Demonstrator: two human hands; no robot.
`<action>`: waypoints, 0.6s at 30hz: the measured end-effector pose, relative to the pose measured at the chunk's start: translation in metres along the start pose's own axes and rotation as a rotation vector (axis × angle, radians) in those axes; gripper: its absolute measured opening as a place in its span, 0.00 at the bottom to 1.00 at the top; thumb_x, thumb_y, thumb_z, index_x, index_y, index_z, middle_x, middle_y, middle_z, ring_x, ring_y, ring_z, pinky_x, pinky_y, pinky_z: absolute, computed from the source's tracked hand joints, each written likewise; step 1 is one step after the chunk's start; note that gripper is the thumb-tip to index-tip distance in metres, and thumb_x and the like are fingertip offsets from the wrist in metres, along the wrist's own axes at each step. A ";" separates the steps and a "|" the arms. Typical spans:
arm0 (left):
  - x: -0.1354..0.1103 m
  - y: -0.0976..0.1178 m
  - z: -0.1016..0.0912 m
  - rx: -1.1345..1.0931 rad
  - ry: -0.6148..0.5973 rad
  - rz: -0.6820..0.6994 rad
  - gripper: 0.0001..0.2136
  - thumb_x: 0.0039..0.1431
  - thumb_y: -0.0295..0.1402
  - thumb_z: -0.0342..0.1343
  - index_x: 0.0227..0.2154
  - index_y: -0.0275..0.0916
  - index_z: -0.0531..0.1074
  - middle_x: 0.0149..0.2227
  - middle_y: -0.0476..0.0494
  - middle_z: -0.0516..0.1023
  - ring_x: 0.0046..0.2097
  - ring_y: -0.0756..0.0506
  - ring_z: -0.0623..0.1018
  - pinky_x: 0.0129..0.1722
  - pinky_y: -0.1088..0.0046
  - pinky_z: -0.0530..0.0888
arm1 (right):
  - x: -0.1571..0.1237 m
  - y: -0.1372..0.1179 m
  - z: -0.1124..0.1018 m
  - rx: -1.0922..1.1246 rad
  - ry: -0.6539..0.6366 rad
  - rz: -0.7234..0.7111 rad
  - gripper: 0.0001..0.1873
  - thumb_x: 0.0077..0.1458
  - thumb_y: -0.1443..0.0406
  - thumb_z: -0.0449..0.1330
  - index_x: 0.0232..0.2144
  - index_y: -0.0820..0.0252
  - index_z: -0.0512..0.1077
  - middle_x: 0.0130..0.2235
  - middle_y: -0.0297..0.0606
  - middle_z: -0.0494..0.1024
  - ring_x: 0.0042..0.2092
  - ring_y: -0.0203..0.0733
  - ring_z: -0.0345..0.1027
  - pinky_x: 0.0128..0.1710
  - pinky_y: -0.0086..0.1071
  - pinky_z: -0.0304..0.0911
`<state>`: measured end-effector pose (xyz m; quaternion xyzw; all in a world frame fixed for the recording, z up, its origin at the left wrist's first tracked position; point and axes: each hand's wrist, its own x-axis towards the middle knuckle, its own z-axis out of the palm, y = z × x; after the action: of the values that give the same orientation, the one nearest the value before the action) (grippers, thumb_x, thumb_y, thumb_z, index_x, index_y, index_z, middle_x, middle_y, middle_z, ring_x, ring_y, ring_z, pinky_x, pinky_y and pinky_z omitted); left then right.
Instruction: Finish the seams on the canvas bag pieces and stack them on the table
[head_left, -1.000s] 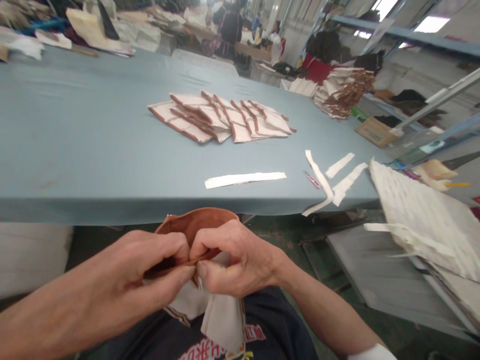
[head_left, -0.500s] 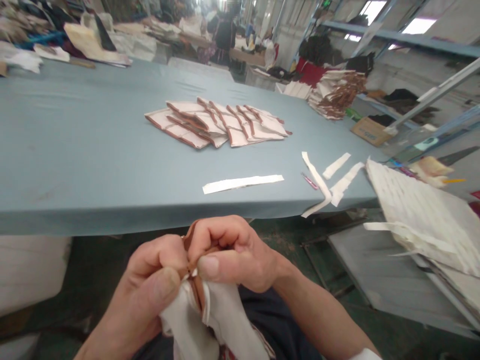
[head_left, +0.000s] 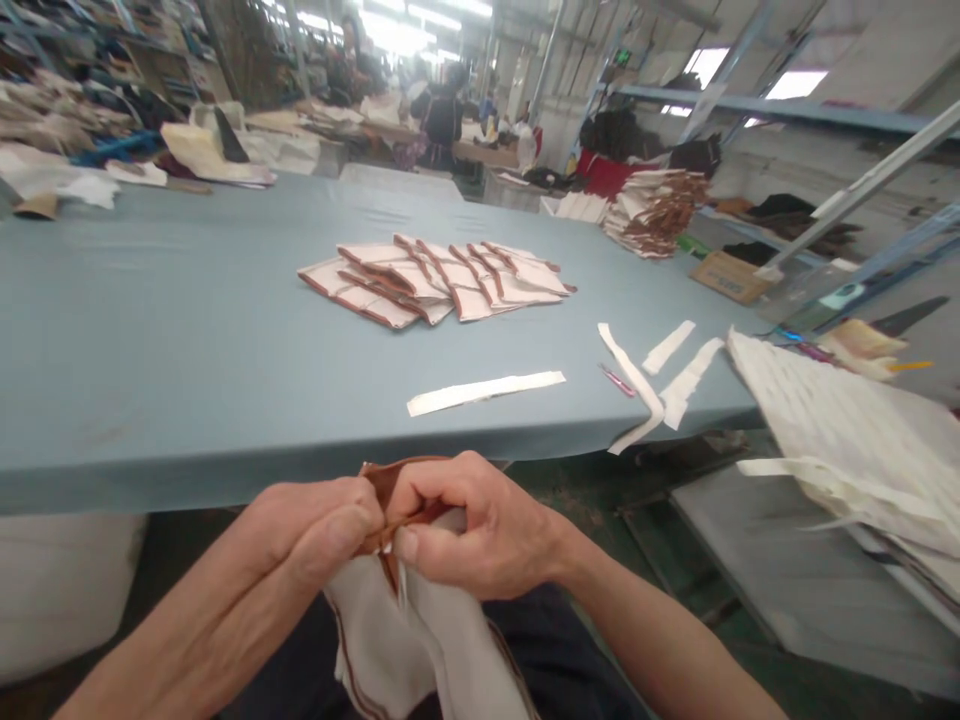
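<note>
Pinched shut between left hand (head_left: pixel 315 530) and right hand (head_left: pixel 472 525), at its brown trim (head_left: pixel 381 482): white cloth piece (head_left: pixel 420 640), held just below the table (head_left: pixel 150 330) edge. Judged light, limp, unbreakable; best gripped at the stiffer trim. Similar pieces (head_left: pixel 435 280) fanned mid-table.

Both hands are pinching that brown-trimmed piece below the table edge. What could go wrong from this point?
1. The left hand and right hand pinch the cream piece only at its brown trim; the loose cloth hangs unsupported and could slip or twist.
2. A white strip overhangs the edge of the table and might slide off.
</note>
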<state>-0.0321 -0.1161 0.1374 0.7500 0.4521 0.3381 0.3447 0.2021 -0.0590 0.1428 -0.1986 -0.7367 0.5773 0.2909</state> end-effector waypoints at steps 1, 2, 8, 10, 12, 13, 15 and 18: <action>0.001 0.003 -0.002 0.041 0.025 0.048 0.19 0.80 0.47 0.50 0.34 0.46 0.77 0.34 0.49 0.82 0.35 0.44 0.78 0.35 0.71 0.77 | -0.001 0.001 -0.001 -0.019 0.002 -0.007 0.04 0.58 0.66 0.62 0.31 0.57 0.70 0.32 0.31 0.75 0.33 0.34 0.67 0.34 0.26 0.63; 0.002 0.007 -0.002 0.071 0.029 0.085 0.17 0.79 0.46 0.53 0.36 0.46 0.79 0.35 0.50 0.83 0.36 0.44 0.80 0.35 0.72 0.77 | -0.001 0.002 -0.001 -0.037 0.007 -0.012 0.04 0.59 0.66 0.62 0.31 0.57 0.70 0.33 0.31 0.76 0.33 0.34 0.68 0.34 0.26 0.63; 0.013 0.009 0.005 0.134 -0.123 0.047 0.23 0.81 0.43 0.51 0.25 0.45 0.71 0.25 0.57 0.76 0.25 0.51 0.73 0.26 0.78 0.68 | -0.005 0.007 -0.001 -0.175 0.056 -0.027 0.06 0.59 0.66 0.64 0.30 0.57 0.70 0.33 0.29 0.75 0.32 0.32 0.66 0.34 0.25 0.61; 0.013 0.005 0.008 0.131 -0.130 -0.014 0.20 0.81 0.43 0.52 0.29 0.45 0.75 0.29 0.57 0.81 0.29 0.50 0.76 0.30 0.79 0.71 | -0.005 0.009 0.000 -0.219 0.060 0.004 0.06 0.59 0.67 0.63 0.30 0.57 0.71 0.32 0.28 0.75 0.31 0.32 0.66 0.34 0.26 0.60; 0.013 0.003 0.010 0.123 -0.140 -0.055 0.19 0.80 0.43 0.52 0.32 0.45 0.77 0.31 0.56 0.82 0.31 0.49 0.78 0.33 0.78 0.72 | -0.006 0.011 -0.001 -0.253 0.062 0.034 0.05 0.59 0.66 0.63 0.31 0.57 0.71 0.31 0.27 0.74 0.30 0.32 0.65 0.34 0.26 0.58; 0.014 0.004 0.011 0.117 -0.134 -0.055 0.19 0.80 0.43 0.52 0.31 0.44 0.77 0.30 0.55 0.81 0.30 0.49 0.77 0.32 0.77 0.71 | -0.007 0.012 -0.001 -0.266 0.069 0.043 0.05 0.59 0.66 0.64 0.31 0.57 0.71 0.30 0.27 0.74 0.30 0.32 0.64 0.34 0.27 0.58; 0.018 0.006 0.012 0.098 -0.119 -0.021 0.21 0.79 0.43 0.52 0.26 0.43 0.73 0.26 0.55 0.76 0.27 0.50 0.72 0.28 0.77 0.68 | -0.009 0.014 -0.004 -0.270 0.076 0.040 0.06 0.59 0.65 0.64 0.31 0.57 0.71 0.30 0.27 0.73 0.30 0.32 0.63 0.34 0.27 0.57; 0.023 0.007 0.015 0.021 -0.124 -0.007 0.24 0.77 0.42 0.51 0.22 0.43 0.64 0.22 0.56 0.66 0.24 0.51 0.66 0.23 0.78 0.63 | -0.010 0.014 -0.010 -0.170 0.010 0.044 0.09 0.62 0.62 0.64 0.31 0.58 0.71 0.28 0.26 0.70 0.31 0.33 0.62 0.34 0.27 0.58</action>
<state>-0.0081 -0.1012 0.1398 0.7716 0.4360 0.2851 0.3651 0.2161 -0.0545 0.1293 -0.2417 -0.7771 0.5178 0.2637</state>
